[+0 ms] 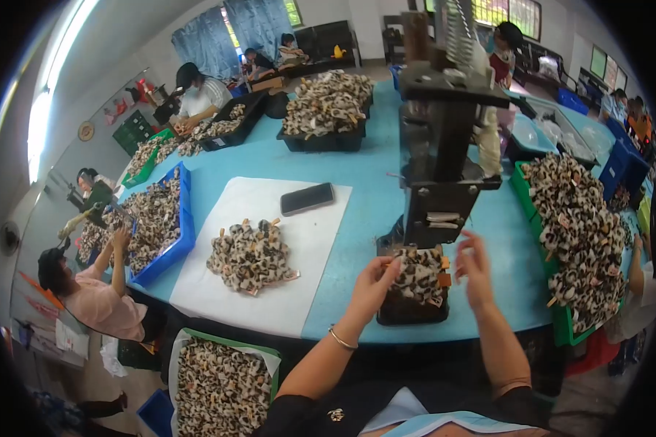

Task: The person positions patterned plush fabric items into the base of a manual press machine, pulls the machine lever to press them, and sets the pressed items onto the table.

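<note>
A black press machine [442, 167] stands upright at the table's front edge, its head above a dark base [413, 312]. On that base lies a spotted black, white and brown plush piece [420, 277] with orange tabs at its right side. My left hand [376, 284] pinches the left edge of this piece between thumb and fingers. To the right of the piece, my right hand [475, 271] is raised with its fingers apart, holding nothing. On a white sheet [321, 240] to the left lies a pile of similar plush pieces [251, 256], with a dark phone [307, 199] behind it.
Bins full of spotted plush surround me: a blue bin [188, 218] at left, a green-rimmed bin [275, 364] below the table edge, a black tray [324, 140] behind and a green bin [565, 320] at right. A co-worker [98, 298] works at the left; others sit farther back.
</note>
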Available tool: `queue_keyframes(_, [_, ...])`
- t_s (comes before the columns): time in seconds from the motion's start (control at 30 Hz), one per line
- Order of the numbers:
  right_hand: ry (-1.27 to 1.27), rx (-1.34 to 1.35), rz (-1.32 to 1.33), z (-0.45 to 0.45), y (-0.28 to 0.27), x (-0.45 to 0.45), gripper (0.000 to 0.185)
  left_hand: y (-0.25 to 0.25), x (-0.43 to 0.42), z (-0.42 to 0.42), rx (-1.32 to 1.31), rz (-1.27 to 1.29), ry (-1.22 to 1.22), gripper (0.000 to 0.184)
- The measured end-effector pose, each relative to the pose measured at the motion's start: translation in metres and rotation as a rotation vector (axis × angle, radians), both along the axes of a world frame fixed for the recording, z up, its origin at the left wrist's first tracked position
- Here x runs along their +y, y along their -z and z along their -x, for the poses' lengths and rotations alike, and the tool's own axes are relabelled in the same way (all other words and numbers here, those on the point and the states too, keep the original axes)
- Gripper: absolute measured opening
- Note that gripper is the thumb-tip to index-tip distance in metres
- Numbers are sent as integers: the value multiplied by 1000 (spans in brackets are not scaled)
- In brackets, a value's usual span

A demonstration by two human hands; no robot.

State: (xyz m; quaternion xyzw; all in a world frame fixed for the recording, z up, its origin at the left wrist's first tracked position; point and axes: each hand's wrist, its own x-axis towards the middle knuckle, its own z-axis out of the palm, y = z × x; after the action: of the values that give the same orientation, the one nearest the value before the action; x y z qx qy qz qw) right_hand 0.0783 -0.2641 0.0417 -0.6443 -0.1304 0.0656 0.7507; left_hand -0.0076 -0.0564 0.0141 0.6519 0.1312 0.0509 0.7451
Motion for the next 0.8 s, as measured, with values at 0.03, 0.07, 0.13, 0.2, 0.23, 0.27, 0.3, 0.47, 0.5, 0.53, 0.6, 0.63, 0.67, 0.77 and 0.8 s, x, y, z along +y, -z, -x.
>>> queue_keyframes(0.03, [-10,24,60,10,12,14,30,-5,1,-3,44,8,40,34])
queue_keyframes(0.07, [-52,-30,130,9,17,22,26,-7,2,-4,87,13,76,32])
queue_keyframes(0.13, [-150,-144,271,0,21,34,20,6,-6,-10,38,192,39,25])
queue_keyframes(0.2, [-60,-290,342,0,28,37,14,14,-14,-15,-13,332,-1,20])
queue_keyframes(0.23, [-16,-370,379,-2,28,39,12,17,-17,-15,-33,382,-17,19])
queue_keyframes(0.27, [33,-531,392,3,29,39,10,19,-18,-13,-52,432,-37,17])
queue_keyframes(0.3, [84,-689,402,15,29,37,9,18,-18,-9,-84,412,-29,16])
queue_keyframes(0.47, [177,-766,281,45,-7,39,9,-8,-26,15,-152,456,-12,12])
queue_keyframes(0.5, [136,-652,240,45,-7,37,9,-10,-27,20,-157,454,-14,11])
queue_keyframes(0.53, [109,-604,224,45,-6,35,8,-12,-27,25,-169,452,-16,10])
queue_keyframes(0.6, [53,-512,196,48,-5,32,8,-16,-27,32,-193,441,-25,9])
queue_keyframes(0.63, [36,-516,198,49,-6,32,9,-17,-27,36,-203,432,-34,9])
queue_keyframes(0.67, [18,-521,201,50,-8,33,9,-19,-27,40,-214,424,-44,9])
queue_keyframes(0.77, [-74,-364,128,56,-16,36,9,-27,-26,48,-263,330,-76,8])
queue_keyframes(0.8, [-112,-283,90,58,-18,37,9,-30,-26,51,-267,316,-84,8])
